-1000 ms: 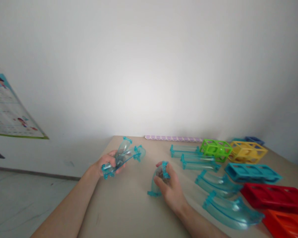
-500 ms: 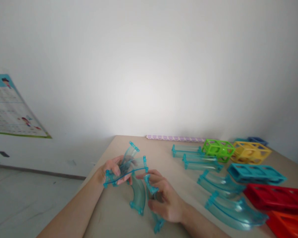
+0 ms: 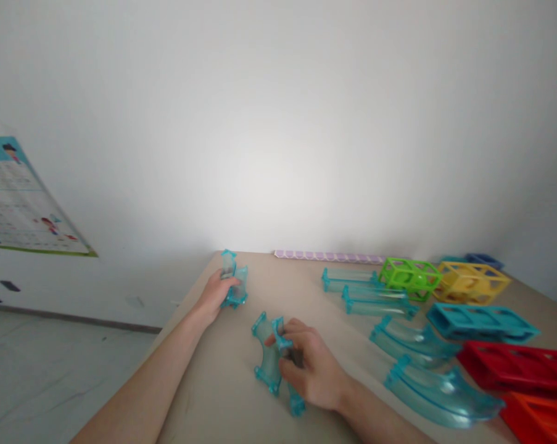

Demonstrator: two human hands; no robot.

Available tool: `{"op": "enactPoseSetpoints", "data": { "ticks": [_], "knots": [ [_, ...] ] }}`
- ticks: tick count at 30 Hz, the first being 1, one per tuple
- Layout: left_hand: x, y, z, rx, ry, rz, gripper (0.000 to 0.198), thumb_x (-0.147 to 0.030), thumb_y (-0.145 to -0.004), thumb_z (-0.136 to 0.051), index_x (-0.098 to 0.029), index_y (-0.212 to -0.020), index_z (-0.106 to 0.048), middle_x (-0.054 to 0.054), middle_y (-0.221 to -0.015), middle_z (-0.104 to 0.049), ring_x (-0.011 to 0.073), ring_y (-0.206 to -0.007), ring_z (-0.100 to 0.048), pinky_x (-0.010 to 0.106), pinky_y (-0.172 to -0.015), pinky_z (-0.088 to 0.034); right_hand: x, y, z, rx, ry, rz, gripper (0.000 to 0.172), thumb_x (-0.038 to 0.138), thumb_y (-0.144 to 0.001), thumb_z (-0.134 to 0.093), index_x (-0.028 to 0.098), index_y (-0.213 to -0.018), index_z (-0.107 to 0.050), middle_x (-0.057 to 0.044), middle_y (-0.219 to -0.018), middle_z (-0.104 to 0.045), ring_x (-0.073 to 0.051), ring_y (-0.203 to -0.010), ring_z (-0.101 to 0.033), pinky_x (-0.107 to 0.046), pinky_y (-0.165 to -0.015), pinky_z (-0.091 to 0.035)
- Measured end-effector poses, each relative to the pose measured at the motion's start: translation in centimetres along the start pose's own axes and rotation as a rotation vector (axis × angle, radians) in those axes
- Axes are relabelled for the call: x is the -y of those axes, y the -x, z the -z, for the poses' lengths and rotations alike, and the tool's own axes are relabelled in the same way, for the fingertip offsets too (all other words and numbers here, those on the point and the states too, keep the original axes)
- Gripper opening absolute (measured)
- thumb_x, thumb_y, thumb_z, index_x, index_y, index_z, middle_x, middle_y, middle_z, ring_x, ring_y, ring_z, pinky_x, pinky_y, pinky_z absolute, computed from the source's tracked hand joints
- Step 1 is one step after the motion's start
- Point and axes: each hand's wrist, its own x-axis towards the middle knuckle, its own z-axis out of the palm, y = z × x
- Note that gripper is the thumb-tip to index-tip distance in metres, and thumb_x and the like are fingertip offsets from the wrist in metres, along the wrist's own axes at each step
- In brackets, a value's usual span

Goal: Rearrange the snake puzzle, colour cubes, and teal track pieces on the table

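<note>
At the far left of the table, my left hand [image 3: 216, 295] is closed around translucent teal track pieces [image 3: 242, 282], at least two by the look of their ends. They stand at or just above the tabletop; I cannot tell which. My right hand [image 3: 316, 365] grips another translucent teal track piece [image 3: 297, 402] near the front middle, its ends showing above and below the fingers. Beside that hand, on its left, is a curved teal track piece [image 3: 269, 362], partly covered by the fingertips.
On the right stand straight teal tracks [image 3: 375, 302], curved teal tracks [image 3: 440, 394], and green [image 3: 410, 277], yellow [image 3: 472, 283], teal [image 3: 484, 324], red [image 3: 519, 370] and orange [image 3: 541, 419] frame blocks. A purple patterned strip [image 3: 329, 256] runs along the wall at the table's back edge.
My left hand has moved away from me with its track pieces, to the table's far left. My right hand stays near its place with its track, now closer against the curved piece.
</note>
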Motion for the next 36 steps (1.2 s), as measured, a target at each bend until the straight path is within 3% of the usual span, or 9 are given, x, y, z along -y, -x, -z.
{"op": "enactPoseSetpoints", "data": {
  "ticks": [7,12,15,17,21,24,28,31,36],
  "knots": [
    [-0.4,0.3,-0.2,-0.102,-0.347,-0.197,0.036,-0.020,-0.063,-0.070,-0.017,-0.098,-0.066,0.010,-0.088,-0.068,0.0260,-0.082,-0.064,0.036,-0.073,-0.049,-1.1,0.1,-0.2,-0.172,-0.329,-0.323,0.013,0.022,-0.073,-0.056,0.016,-0.062,-0.057,0.004,-0.054,-0.043,-0.010,-0.052,-0.039,-0.023,-0.048,-0.027],
    [-2.1,2.1,-0.3,-0.141,-0.479,-0.517,0.042,-0.019,-0.068,-0.065,-0.020,-0.110,-0.063,0.011,-0.117,-0.059,0.0296,-0.118,-0.047,0.044,-0.102,-0.035,-1.9,-0.2,-0.2,-0.318,-0.483,-0.421,0.025,0.030,-0.069,-0.063,0.017,-0.052,-0.050,0.005,-0.050,-0.038,-0.009,-0.049,-0.032,-0.023,-0.047,-0.023],
    [-3.5,4.4,-1.0,0.201,-0.635,-0.939,0.034,-0.013,-0.073,-0.057,-0.020,-0.106,-0.065,0.009,-0.102,-0.063,0.0268,-0.101,-0.054,0.044,-0.094,-0.041,-2.4,-0.5,-0.2,-0.363,-0.614,-0.478,0.029,0.037,-0.070,-0.061,0.017,-0.051,-0.052,0.004,-0.045,-0.041,-0.009,-0.043,-0.034,-0.023,-0.043,-0.024],
    [-4.2,6.0,-1.9,0.535,-0.732,-1.035,0.038,-0.011,-0.070,-0.057,-0.021,-0.106,-0.067,0.010,-0.101,-0.065,0.0289,-0.099,-0.053,0.045,-0.092,-0.042,-2.4,-0.6,-0.1,-0.384,-0.721,-0.510,0.031,0.041,-0.072,-0.057,0.017,-0.053,-0.054,0.002,-0.044,-0.044,-0.010,-0.040,-0.037,-0.023,-0.040,-0.026],
    [-4.1,8.3,-4.1,0.906,-0.731,-0.948,0.051,-0.012,-0.066,-0.065,-0.020,-0.116,-0.063,0.013,-0.107,-0.066,0.0320,-0.102,-0.055,0.043,-0.095,-0.041,-2.0,-0.8,0.5,-0.411,-0.908,-0.548,0.033,0.046,-0.072,-0.052,0.018,-0.056,-0.053,0.001,-0.041,-0.045,-0.011,-0.035,-0.037,-0.023,-0.036,-0.027],
    [-3.3,8.9,-5.0,0.976,-0.710,-0.839,0.052,-0.018,-0.072,-0.067,-0.020,-0.124,-0.057,0.013,-0.115,-0.063,0.0303,-0.107,-0.055,0.040,-0.099,-0.038,-1.6,-1.0,1.0,-0.443,-0.992,-0.561,0.034,0.049,-0.070,-0.051,0.019,-0.055,-0.052,0.002,-0.039,-0.043,-0.011,-0.034,-0.036,-0.024,-0.035,-0.028],
    [-2.2,8.7,-5.3,0.820,-0.644,-0.606,0.028,-0.033,-0.075,-0.070,-0.020,-0.099,-0.061,0.004,-0.084,-0.062,0.0198,-0.077,-0.056,0.030,-0.072,-0.043,-1.9,-1.2,1.2,-0.602,-1.012,-0.543,0.031,0.046,-0.069,-0.054,0.019,-0.054,-0.051,0.001,-0.046,-0.046,-0.010,-0.038,-0.040,-0.024,-0.039,-0.033],
    [-1.8,8.1,-5.5,0.604,-0.468,-0.415,0.031,-0.041,-0.072,-0.073,-0.018,-0.072,-0.052,-0.004,-0.063,-0.048,0.0122,-0.059,-0.045,0.023,-0.054,-0.034,-2.5,-1.2,1.1,-0.745,-0.967,-0.523,0.030,0.045,-0.070,-0.058,0.019,-0.056,-0.048,0.002,-0.052,-0.048,-0.010,-0.042,-0.042,-0.023,-0.040,-0.034],
    [-1.9,7.5,-6.2,0.411,-0.154,-0.194,0.031,-0.045,-0.080,-0.063,-0.016,-0.076,-0.054,0.002,-0.065,-0.061,0.0137,-0.059,-0.055,0.023,-0.054,-0.038,-2.6,-0.9,0.7,-0.735,-0.819,-0.513,0.036,0.048,-0.075,-0.063,0.019,-0.057,-0.051,0.004,-0.049,-0.046,-0.009,-0.040,-0.039,-0.021,-0.037,-0.031]
  ]
}}
